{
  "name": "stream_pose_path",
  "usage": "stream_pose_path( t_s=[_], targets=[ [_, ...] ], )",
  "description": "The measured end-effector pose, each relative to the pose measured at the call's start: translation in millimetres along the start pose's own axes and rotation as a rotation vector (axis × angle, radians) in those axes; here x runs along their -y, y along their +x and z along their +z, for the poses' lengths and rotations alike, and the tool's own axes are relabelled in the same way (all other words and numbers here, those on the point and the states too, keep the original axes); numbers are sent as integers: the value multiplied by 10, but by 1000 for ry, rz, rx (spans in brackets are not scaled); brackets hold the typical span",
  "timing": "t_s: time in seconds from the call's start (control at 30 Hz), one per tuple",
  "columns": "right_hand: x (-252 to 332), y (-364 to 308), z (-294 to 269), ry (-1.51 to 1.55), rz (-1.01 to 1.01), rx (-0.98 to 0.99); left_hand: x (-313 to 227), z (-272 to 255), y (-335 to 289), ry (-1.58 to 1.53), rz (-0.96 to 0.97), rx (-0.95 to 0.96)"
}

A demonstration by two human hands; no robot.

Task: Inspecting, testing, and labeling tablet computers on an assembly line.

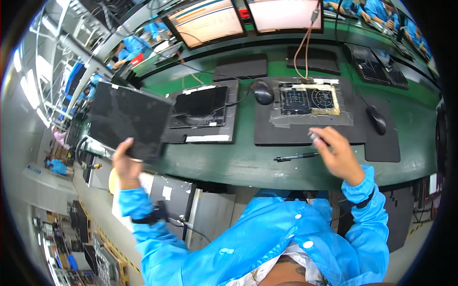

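My left hand (128,167) grips the lower edge of a large, thin, dark screen panel (131,119), thumb over its front. The panel is tilted up beyond the left part of the bench. My right hand (341,157) pinches a small silvery piece (312,136) between thumb and fingertips; its kind is too small to make out. Just beyond that hand, a taped fixture (320,110) with two dark square displays lies on a black mat (267,131). A black pen (295,157) lies on the green bench to the left of the right hand.
A smaller dark screen (199,107) rests on a black pad beside the panel. Two computer mice, one black (262,92) and one further right (376,119), sit near cables. Two monitors (206,23) stand at the back. Dark devices (367,64) lie at the far right. People in blue work beyond.
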State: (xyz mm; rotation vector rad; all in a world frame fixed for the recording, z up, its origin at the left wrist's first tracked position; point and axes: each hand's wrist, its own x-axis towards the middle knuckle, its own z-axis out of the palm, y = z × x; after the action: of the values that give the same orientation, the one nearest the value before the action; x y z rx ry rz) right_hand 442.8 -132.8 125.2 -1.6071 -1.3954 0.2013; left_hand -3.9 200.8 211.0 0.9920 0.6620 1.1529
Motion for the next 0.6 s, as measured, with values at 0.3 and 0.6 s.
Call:
stream_pose_path(
  t_s=[0.3,0.6],
  targets=[
    [677,132,593,133,-202,-151,1514,1303,-887,-715,-330,111],
    [624,113,614,110,-282,-241,1688,1601,-1026,-616,-425,230]
  ],
)
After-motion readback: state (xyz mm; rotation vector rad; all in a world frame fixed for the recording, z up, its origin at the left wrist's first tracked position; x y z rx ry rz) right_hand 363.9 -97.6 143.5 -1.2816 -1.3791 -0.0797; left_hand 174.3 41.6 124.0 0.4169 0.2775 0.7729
